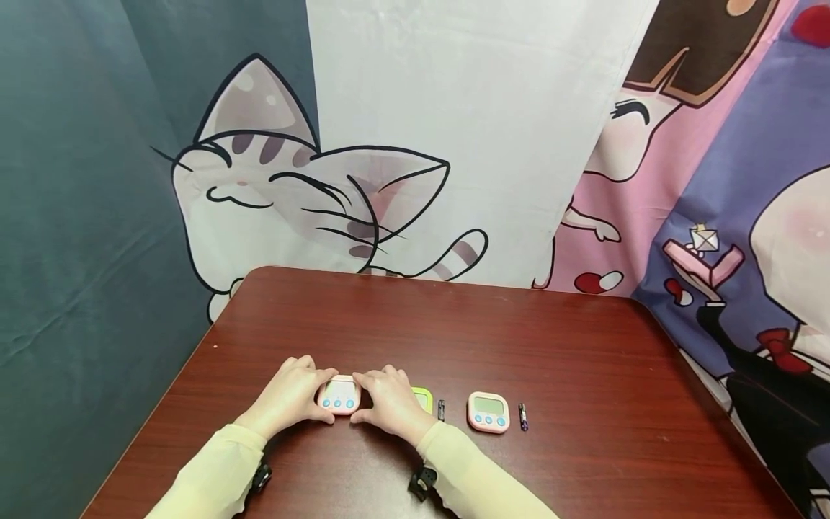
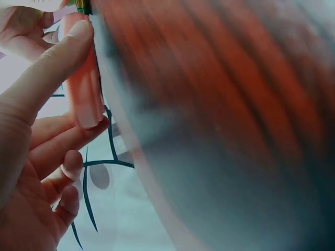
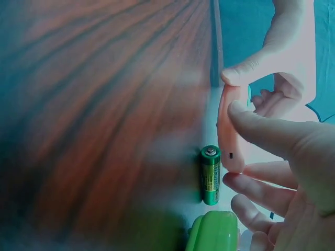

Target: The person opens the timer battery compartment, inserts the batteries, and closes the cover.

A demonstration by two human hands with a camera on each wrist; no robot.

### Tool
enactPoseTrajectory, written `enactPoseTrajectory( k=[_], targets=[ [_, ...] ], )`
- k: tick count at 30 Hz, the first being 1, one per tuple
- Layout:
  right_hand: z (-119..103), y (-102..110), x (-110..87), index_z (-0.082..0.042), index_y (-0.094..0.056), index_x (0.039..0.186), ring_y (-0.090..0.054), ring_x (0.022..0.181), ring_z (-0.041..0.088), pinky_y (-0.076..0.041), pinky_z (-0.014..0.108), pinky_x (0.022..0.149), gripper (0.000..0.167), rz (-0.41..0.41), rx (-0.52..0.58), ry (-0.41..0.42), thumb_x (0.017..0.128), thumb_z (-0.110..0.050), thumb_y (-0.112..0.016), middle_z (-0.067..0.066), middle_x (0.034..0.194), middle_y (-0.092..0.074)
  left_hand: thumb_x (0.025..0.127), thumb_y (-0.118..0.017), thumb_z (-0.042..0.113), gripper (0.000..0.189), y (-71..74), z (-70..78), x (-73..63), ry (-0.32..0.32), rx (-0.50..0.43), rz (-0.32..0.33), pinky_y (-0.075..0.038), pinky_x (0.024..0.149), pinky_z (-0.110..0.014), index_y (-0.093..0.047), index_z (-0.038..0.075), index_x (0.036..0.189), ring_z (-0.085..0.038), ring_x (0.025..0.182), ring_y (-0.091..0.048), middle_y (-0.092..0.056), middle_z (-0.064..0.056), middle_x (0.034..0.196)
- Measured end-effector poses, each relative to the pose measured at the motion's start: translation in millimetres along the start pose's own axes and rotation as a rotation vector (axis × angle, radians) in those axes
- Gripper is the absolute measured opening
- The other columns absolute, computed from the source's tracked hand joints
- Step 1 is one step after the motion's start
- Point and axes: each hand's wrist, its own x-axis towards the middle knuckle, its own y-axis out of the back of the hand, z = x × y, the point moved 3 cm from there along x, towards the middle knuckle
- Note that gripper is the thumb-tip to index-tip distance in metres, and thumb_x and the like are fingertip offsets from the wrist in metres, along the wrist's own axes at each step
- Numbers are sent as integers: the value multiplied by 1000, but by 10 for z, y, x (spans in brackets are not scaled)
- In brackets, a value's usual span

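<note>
A small pink digital timer [image 1: 340, 398] with a pale screen and blue buttons is held between both hands, its face toward the head camera. The left hand [image 1: 295, 393] pinches its left side between thumb and fingers. My right hand [image 1: 390, 404] grips the opposite side the same way. Edge-on, the timer's pink rim [image 3: 228, 133] appears in the right wrist view, with thumbs on its near edge. Beside it a green battery [image 3: 211, 178] lies near a green timer [image 3: 214, 232]. In the head view, the right hand partly covers that green timer [image 1: 423, 398].
Right of the hands lie a dark battery-like cylinder [image 1: 441, 410], a second pink timer [image 1: 488, 412] and another small cylinder [image 1: 523, 417]. All are on a reddish-brown table [image 1: 415, 324], with printed cloth [image 1: 467, 144] hanging behind its far edge.
</note>
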Motion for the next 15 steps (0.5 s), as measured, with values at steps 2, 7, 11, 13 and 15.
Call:
enactPoseTrajectory(
  k=[2,7,11,13,15],
  targets=[
    [3,7,0,-16,-60,128,-52,88,16,-36,28,73,70,4,7,-6,70,-52,-76,-3,114,-66,51,-86,50,71,16,-2,-3,-9,7,24,-34,70,-32,-70,9,106,-10,69,-37,-51,11,67],
    [4,10,-3,-15,-60,128,-52,86,15,-36,27,72,70,9,23,-14,70,-52,-76,-3,115,-66,51,-86,50,70,31,0,-6,-20,-3,38,-34,70,-32,-70,9,106,-9,68,-36,-53,10,68],
    [3,3,-10,-15,-61,126,-53,87,15,-36,27,72,64,18,12,-13,73,-47,-76,-4,112,-67,50,-86,50,70,27,11,-21,-39,-12,53,-33,69,-32,-70,9,104,-9,68,-35,-55,10,69],
    [1,4,-17,-15,-62,125,-53,87,14,-36,27,71,61,28,10,-10,73,-45,-76,-4,110,-68,50,-86,50,70,25,12,-28,-44,-12,59,-33,69,-32,-70,9,104,-9,68,-35,-56,9,70],
    [-3,9,-21,-15,-63,125,-53,87,14,-36,27,71,61,33,9,-11,74,-45,-76,-4,110,-68,50,-86,50,70,25,15,-31,-46,-10,63,-33,69,-32,-70,9,105,-10,69,-35,-57,9,71]
  ],
)
